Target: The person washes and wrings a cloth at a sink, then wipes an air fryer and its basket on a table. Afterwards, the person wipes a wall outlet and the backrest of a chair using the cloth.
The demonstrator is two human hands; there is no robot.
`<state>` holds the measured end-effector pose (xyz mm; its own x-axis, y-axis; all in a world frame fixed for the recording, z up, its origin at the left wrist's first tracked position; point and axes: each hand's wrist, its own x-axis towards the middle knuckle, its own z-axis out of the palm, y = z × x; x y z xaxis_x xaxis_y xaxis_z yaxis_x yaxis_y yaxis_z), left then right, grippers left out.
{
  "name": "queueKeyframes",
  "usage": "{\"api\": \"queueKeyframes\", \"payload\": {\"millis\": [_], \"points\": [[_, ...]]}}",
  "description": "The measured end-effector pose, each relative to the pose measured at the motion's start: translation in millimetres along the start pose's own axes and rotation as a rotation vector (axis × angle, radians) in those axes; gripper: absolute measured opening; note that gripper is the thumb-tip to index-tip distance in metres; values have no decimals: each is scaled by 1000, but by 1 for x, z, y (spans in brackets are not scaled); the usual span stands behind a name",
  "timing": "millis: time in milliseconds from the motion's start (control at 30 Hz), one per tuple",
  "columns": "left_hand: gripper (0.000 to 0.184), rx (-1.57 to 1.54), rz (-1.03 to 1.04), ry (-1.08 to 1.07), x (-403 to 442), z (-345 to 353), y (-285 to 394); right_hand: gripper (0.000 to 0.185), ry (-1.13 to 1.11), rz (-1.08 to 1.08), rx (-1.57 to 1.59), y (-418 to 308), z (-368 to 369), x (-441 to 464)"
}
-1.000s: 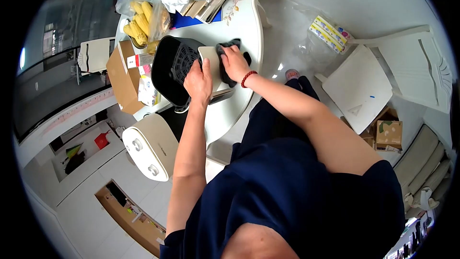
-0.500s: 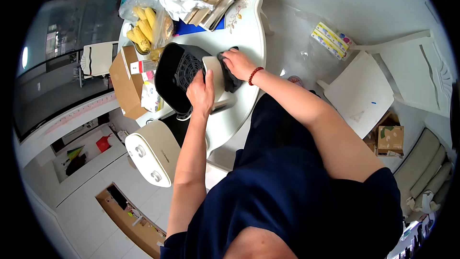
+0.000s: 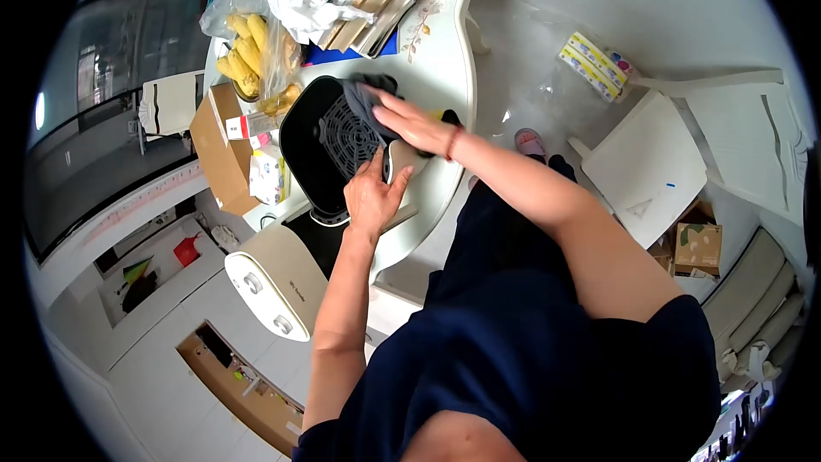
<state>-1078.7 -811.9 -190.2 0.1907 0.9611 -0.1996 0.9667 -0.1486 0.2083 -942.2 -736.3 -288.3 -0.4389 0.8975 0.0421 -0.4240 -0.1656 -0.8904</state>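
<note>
A black air fryer basket with a slotted rack inside lies tilted on the white table, its opening towards me. My left hand grips its rim beside the cream front panel, thumb apart from the fingers. My right hand, with a red bead bracelet at the wrist, presses a dark grey cloth against the basket's upper right rim. The cloth is partly blurred. Close below the basket stands the cream air fryer body with two knobs.
Bananas in a clear plastic bag, a stack of books and a cardboard box crowd the far and left parts of the table. A white chair stands at the right, near tissue packs on the floor.
My right hand has carried the cloth from the outside of the front panel up and left onto the basket's rim. The basket has turned slightly, and my left hand has shifted down along its edge.
</note>
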Motion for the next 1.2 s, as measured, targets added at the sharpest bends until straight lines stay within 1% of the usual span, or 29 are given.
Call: {"api": "queueKeyframes", "payload": {"millis": [33, 67, 133, 233, 300, 333, 367, 400, 467, 533, 567, 600, 633, 667, 733, 767, 833, 867, 900, 933, 967, 1000, 1067, 1100, 1133, 1167, 1200], "points": [[70, -11, 3, 5, 0, 1, -1, 51, 27, -195, -65, 14, 4, 6], [69, -18, -2, 7, -1, 2, -1, 49, 115, -149, -201, 15, 4, 27], [67, -30, -7, 16, -2, 2, -1, 45, 133, -15, -254, 18, -3, 63], [66, -57, -13, 11, -3, 1, -2, 41, 162, 78, -404, 36, -5, 71], [65, -72, -19, 6, -2, 1, -3, 36, 77, 17, -203, 37, -10, 28], [65, -78, -31, -10, -2, -1, -1, 34, -7, 139, -68, 11, -11, -2], [64, -83, -46, -33, -3, -2, 0, 36, -43, 192, 1, -13, -10, -28], [64, -81, -12, -49, -2, -3, 1, 41, -48, 180, 118, -25, -8, -42], [63, -73, 59, -97, -2, -6, 5, 43, 0, 263, 177, -32, -9, -49], [63, -113, 93, -94, 5, -6, 9, 43, 86, 12, 163, -18, -3, -31], [63, -108, 119, -82, 5, -4, 6, 44, 119, -103, -26, -12, -4, -12], [63, -99, 143, -72, 3, -3, 4, 43, 206, -175, -122, 2, -4, 12], [64, -114, 26, -196, 5, -13, 12, 40, 244, -124, -191, 7, -9, 29], [64, -107, 42, -191, 3, -12, 10, 38, 280, -75, -260, 11, -14, 41], [66, -92, 81, -178, 0, -13, 5, 32, 287, -42, -333, 27, -22, 55], [69, -78, 75, -258, 1, -18, 4, 30, 338, -87, -353, 30, -25, 51], [74, -51, 57, -424, -1, -34, 0, 31, 382, -9, -361, 26, -28, 30], [78, -106, 115, -391, -4, -35, -7, 32, 405, 34, -362, 26, -28, 15], [83, -160, 174, -357, -6, -31, -17, 34, 405, 34, -197, 27, -24, -3], [87, -214, 236, -322, -5, -27, -24, 34, 372, 161, 27, 27, -20, -21], [100, -410, 135, -360, 1, -22, -28, 33, 374, 243, 274, 11, -10, -41], [101, -586, 58, -349, 8, -20, -20, 34, 366, 249, 444, -1, 2, -56], [104, -937, -99, -324, 20, -13, 8, 40, 310, 251, 407, -25, 25, -79], [104, -750, 22, -219, 23, -6, 14, 42, 288, 140, 423, -32, 34, -80], [102, -629, 5, -249, 23, -6, 17, 45, 267, 27, 435, -34, 40, -77], [104, -609, -19, -266, 23, -6, 21, 47, 269, -37, 314, -32, 35, -68], [105, -586, -47, -286, 22, -10, 27, 47, 317, -158, 368, -15, 34, -49]]}}
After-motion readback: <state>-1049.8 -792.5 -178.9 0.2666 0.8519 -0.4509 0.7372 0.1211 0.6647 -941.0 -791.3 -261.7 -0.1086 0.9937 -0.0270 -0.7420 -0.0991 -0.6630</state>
